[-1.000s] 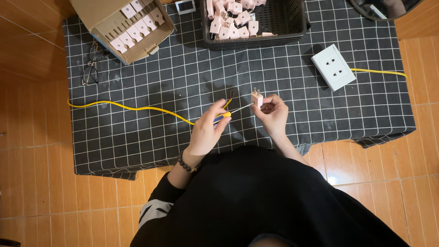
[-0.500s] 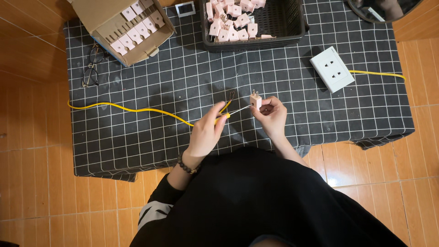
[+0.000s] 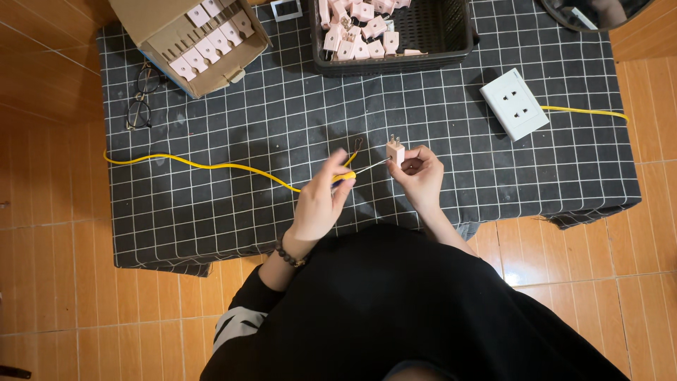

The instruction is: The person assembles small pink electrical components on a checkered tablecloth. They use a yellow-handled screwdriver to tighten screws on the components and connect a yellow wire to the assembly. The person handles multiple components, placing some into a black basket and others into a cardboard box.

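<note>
The box (image 3: 190, 42) at 11 o'clock and the basket (image 3: 437, 56) at 12 o'clock are cut off by the top edge, as is a dark round thing (image 3: 599, 13) at 1 o'clock. The left hand (image 3: 317, 201) hides most of the screwdriver's handle (image 3: 345, 176). The plug's (image 3: 395, 150) screw is too small to tell.

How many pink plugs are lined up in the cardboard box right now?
6 pink plugs show in a diagonal row inside the cardboard box at the top left of the checked cloth. The box flap may hide more.
</note>
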